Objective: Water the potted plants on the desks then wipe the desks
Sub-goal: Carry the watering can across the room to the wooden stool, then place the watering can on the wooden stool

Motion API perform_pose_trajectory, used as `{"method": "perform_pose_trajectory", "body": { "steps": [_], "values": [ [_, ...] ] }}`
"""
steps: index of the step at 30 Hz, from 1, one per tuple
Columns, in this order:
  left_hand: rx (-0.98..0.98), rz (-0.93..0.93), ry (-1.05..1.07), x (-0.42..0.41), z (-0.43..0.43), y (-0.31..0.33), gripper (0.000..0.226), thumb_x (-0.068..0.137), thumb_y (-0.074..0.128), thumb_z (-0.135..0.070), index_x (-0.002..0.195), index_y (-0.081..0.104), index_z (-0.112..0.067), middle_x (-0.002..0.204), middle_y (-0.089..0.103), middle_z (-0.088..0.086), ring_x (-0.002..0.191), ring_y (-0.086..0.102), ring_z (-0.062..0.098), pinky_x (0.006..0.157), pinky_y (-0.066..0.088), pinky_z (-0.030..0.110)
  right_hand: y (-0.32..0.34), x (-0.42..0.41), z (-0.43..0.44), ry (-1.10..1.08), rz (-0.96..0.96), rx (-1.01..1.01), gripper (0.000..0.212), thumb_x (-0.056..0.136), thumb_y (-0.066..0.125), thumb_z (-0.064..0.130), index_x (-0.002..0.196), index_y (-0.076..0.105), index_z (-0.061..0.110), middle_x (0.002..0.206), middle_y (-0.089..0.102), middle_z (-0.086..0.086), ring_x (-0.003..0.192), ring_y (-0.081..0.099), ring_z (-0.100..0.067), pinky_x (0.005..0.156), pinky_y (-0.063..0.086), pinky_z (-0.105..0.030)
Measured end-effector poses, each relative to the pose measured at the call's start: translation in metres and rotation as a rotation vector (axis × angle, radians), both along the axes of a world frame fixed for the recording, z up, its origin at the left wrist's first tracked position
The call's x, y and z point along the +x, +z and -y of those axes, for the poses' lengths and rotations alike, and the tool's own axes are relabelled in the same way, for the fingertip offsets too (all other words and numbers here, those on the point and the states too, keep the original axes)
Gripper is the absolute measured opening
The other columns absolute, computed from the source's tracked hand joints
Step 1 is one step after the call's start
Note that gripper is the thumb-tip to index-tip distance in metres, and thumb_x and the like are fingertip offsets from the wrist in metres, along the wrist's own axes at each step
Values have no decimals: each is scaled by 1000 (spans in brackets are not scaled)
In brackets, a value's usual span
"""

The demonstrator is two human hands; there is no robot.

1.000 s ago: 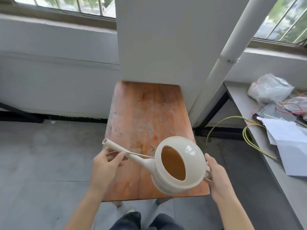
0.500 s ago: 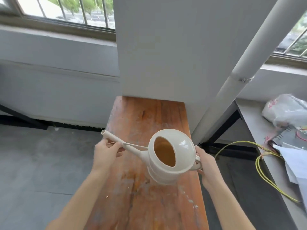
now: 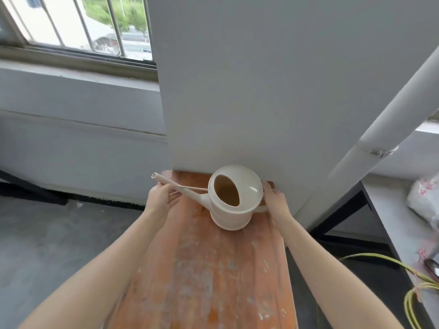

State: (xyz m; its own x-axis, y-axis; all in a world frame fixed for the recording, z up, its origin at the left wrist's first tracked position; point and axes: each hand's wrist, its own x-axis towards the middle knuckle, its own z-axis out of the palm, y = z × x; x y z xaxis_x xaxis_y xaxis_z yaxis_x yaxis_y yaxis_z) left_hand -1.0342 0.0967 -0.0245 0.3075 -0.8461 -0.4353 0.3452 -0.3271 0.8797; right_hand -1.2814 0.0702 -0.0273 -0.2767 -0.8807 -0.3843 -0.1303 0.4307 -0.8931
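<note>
A cream watering can (image 3: 237,210) sits at the far end of a worn orange wooden bench (image 3: 209,276), close to the white pillar. Its long spout points left. My left hand (image 3: 161,198) is closed around the spout. My right hand (image 3: 273,198) grips the handle on the can's right side. The can's round opening faces up toward me; I cannot tell whether it holds water. No potted plant is in view.
A white pillar (image 3: 261,79) and a slanted white pipe (image 3: 380,129) stand right behind the bench. A grey desk (image 3: 394,224) at the right carries a plastic bag (image 3: 425,198) and yellow cable (image 3: 413,302). A barred window (image 3: 78,27) is upper left, grey floor to the left.
Both hands carried the watering can forward from the near part of the bench to its far end by the pillar, and lowered it toward the surface.
</note>
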Motion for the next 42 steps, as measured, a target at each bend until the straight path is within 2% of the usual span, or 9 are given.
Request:
{"method": "perform_pose_trajectory", "body": {
  "steps": [4,8,10,16,20,23,32,37,42],
  "values": [
    [-14,-21,17,1,25,-9,13,88,42,-1,88,53,-8,83,56,6,79,60,19,71,46,24,-14,5,32,31,-8,24,48,91,43,40,103,64,-1,104,66,-17,96,58,-30,79,40,-34],
    [-49,-24,2,3,37,-15,17,89,41,-1,103,51,-5,87,57,6,80,60,17,70,45,24,-25,7,51,10,1,20,40,90,43,36,69,61,7,72,52,-5,72,48,-20,68,36,-32],
    [-61,3,-35,4,39,-17,23,89,40,-3,109,52,-6,94,58,5,84,61,16,71,45,24,-28,8,56,-13,-15,4,37,90,42,35,63,55,13,72,53,-6,71,48,-21,69,37,-32],
    [-41,130,-96,5,22,-23,34,88,43,-4,117,53,-18,111,56,1,103,55,19,88,44,32,-41,7,46,-42,-69,-39,31,89,40,38,81,53,11,80,54,-4,81,49,-22,66,37,-33],
    [35,296,-124,8,-18,-34,39,87,45,-4,126,50,-9,115,56,6,105,54,22,89,44,35,-46,7,1,-100,-118,-26,48,95,36,39,135,39,12,137,47,-9,124,45,-28,100,39,-38],
    [99,351,-99,9,-62,-48,28,90,45,-5,116,56,-6,109,59,10,97,56,24,76,45,31,-47,12,-50,-89,-193,45,50,96,37,33,141,31,11,145,39,-8,131,40,-28,105,34,-37],
    [124,353,62,1,-211,-66,20,92,44,-7,87,59,-18,87,62,2,77,58,20,70,46,29,-68,59,-188,215,-377,-25,39,91,50,18,129,45,9,139,38,-12,125,41,-25,98,34,-30],
    [146,433,194,14,-325,-55,20,91,44,1,96,60,-10,86,63,4,75,59,12,65,48,12,-81,88,-267,453,-394,-180,38,89,55,17,125,49,8,136,41,-10,129,35,-21,97,24,-18],
    [283,464,282,35,-441,-49,21,91,45,0,95,60,-14,86,65,0,77,61,13,66,46,6,-94,113,-350,797,-458,-287,37,84,60,25,119,59,14,135,48,-10,128,39,-21,102,27,-38]
  ]
}}
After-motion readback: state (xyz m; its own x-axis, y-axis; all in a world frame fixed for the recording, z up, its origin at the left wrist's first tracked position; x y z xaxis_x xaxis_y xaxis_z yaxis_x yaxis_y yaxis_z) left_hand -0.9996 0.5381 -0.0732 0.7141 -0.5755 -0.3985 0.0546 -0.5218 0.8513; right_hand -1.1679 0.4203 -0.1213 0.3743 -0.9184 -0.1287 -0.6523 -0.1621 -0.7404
